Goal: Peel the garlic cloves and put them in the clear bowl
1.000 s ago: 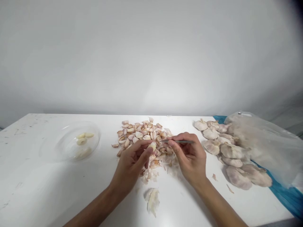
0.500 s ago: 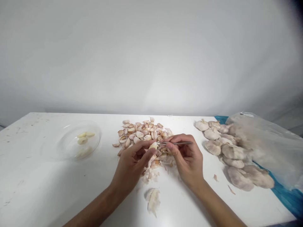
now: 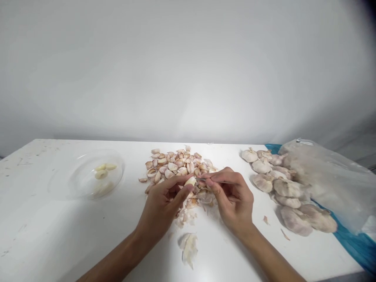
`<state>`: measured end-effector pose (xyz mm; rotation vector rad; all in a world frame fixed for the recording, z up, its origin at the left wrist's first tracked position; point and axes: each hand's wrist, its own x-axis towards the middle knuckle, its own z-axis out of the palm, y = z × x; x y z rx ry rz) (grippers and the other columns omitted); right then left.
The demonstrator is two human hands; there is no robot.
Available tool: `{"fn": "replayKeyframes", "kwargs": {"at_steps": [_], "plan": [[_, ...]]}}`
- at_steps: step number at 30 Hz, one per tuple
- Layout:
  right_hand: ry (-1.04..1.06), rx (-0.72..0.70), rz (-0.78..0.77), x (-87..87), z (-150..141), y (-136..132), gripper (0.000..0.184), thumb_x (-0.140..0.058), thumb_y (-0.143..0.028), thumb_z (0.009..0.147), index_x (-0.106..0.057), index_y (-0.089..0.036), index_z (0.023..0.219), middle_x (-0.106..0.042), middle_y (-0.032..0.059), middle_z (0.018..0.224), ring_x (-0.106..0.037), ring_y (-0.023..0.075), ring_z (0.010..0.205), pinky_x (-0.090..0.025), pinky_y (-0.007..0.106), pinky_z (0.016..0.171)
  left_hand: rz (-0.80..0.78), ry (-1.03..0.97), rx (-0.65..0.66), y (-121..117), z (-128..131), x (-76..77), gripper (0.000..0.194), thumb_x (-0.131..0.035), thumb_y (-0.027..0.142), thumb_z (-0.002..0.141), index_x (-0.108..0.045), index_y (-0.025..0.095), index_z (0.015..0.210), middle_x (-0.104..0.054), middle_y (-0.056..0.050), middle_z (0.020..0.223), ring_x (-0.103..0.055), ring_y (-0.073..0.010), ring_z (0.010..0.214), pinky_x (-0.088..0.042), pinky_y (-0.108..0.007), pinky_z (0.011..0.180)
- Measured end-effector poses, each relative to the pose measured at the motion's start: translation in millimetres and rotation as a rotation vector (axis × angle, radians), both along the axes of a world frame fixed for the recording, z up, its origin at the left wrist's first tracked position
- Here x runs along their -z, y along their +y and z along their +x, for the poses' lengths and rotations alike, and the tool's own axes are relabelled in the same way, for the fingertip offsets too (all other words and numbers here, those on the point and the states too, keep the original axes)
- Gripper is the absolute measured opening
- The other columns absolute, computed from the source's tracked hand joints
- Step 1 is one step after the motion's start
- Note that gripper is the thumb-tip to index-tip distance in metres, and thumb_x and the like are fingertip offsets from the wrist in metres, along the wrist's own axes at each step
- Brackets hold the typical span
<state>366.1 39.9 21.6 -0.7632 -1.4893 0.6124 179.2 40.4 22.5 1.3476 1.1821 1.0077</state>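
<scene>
My left hand (image 3: 164,205) pinches a pale garlic clove (image 3: 190,181) between thumb and fingers, just above the near side of a pile of unpeeled cloves (image 3: 176,166). My right hand (image 3: 233,199) is closed on a thin metal tool (image 3: 219,181), its tip touching the held clove. Both hands hover over loose papery skins (image 3: 189,246) on the white table (image 3: 44,231).
A clear glass bowl (image 3: 113,184) at the left holds a few peeled cloves (image 3: 103,170). Whole garlic bulbs (image 3: 282,186) lie at the right beside a clear plastic bag (image 3: 331,180) on a blue sheet (image 3: 355,244). A white wall stands behind.
My right hand has shifted slightly left, bringing the tool's tip against the clove. My left hand has kept hold of the clove in nearly the same place.
</scene>
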Motion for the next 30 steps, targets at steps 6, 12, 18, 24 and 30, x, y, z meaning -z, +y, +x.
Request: {"fn": "replayKeyframes", "kwargs": {"at_steps": [6, 12, 18, 24, 30], "plan": [[-0.062, 0.032, 0.068, 3.4, 2.2, -0.2, 0.028, -0.061, -0.002, 0.093, -0.066, -0.025, 0.109, -0.072, 0.0064, 0.1, -0.069, 0.0206, 0.09, -0.06, 0.037, 0.071, -0.048, -0.021, 0.017, 0.8, 2.2, -5.8, 0.049, -0.066, 0.055, 0.091, -0.071, 0.018, 0.122, -0.048, 0.004, 0.061, -0.045, -0.0105, 0.057, -0.036, -0.021, 0.051], [0.037, 0.047, -0.025, 2.2, -4.2, -0.2, 0.019, -0.064, -0.009, 0.095, -0.066, -0.025, 0.103, -0.069, 0.0039, 0.095, -0.072, 0.0178, 0.083, -0.06, 0.033, 0.069, -0.064, -0.031, 0.055, 3.5, 0.0, -5.6, 0.051, -0.06, 0.057, 0.093, -0.07, 0.018, 0.125, -0.048, 0.005, 0.059, -0.04, -0.0098, 0.054, -0.032, -0.021, 0.048], [0.274, 0.032, -0.239, -0.7, -16.1, 3.9, 0.011, -0.071, -0.018, 0.094, -0.062, -0.025, 0.094, -0.068, -0.0013, 0.088, -0.075, 0.0133, 0.071, -0.062, 0.028, 0.069, -0.054, -0.046, 0.054, 8.5, -2.2, -1.1, 0.051, -0.061, 0.056, 0.094, -0.07, 0.019, 0.126, -0.05, 0.004, 0.062, -0.041, -0.0104, 0.058, -0.033, -0.021, 0.051], [0.16, 0.128, 0.019, 1.9, -5.2, 6.5, 0.017, -0.066, -0.01, 0.094, -0.065, -0.025, 0.1, -0.067, 0.0014, 0.09, -0.074, 0.0182, 0.085, -0.062, 0.033, 0.071, -0.202, -0.132, 0.063, 11.1, -2.5, 1.5, 0.056, -0.062, 0.059, 0.091, -0.067, 0.019, 0.13, -0.045, 0.005, 0.06, -0.034, -0.0097, 0.054, -0.028, -0.021, 0.045], [0.061, 0.1, -0.057, 1.4, 2.8, 10.1, 0.014, -0.069, -0.012, 0.094, -0.066, -0.024, 0.1, -0.07, 0.0022, 0.095, -0.072, 0.0167, 0.087, -0.06, 0.03, 0.072, -0.254, -0.185, 0.043, 12.4, -1.4, 0.5, 0.057, -0.066, 0.059, 0.088, -0.067, 0.022, 0.131, -0.046, 0.006, 0.06, -0.033, -0.0089, 0.052, -0.027, -0.02, 0.044]]}}
